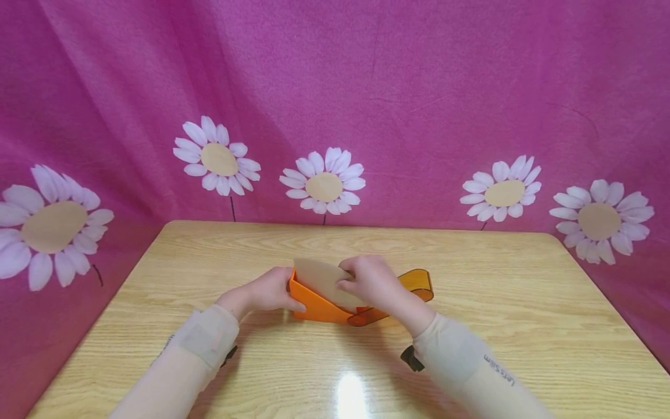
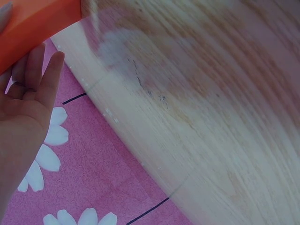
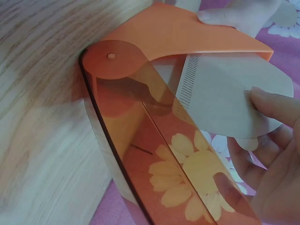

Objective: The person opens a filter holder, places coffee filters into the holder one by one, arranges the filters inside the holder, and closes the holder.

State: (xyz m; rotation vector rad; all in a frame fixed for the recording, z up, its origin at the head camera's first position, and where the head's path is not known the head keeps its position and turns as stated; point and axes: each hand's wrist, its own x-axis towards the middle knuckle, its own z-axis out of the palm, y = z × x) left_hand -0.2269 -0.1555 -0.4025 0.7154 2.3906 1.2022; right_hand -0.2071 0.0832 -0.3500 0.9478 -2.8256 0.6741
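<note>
An orange coffee filter case [image 1: 316, 305] is held over the table by my left hand [image 1: 264, 289], thumb on the near side and fingers behind, as the left wrist view shows under the orange wall [image 2: 44, 28]. Its see-through amber lid [image 1: 416, 279] is swung open to the right on a round hinge [image 3: 111, 56]. A light brown paper coffee filter [image 3: 225, 93] with a crimped edge stands partly inside the case. My right hand [image 1: 374, 282] pinches the filter's edge between thumb and fingers. Whether more filters sit inside is hidden.
A wood-grain table [image 1: 523, 326] lies under both hands, with a bright light reflection near its front. Behind it and at both sides hangs a magenta cloth [image 1: 398, 87] with white daisies.
</note>
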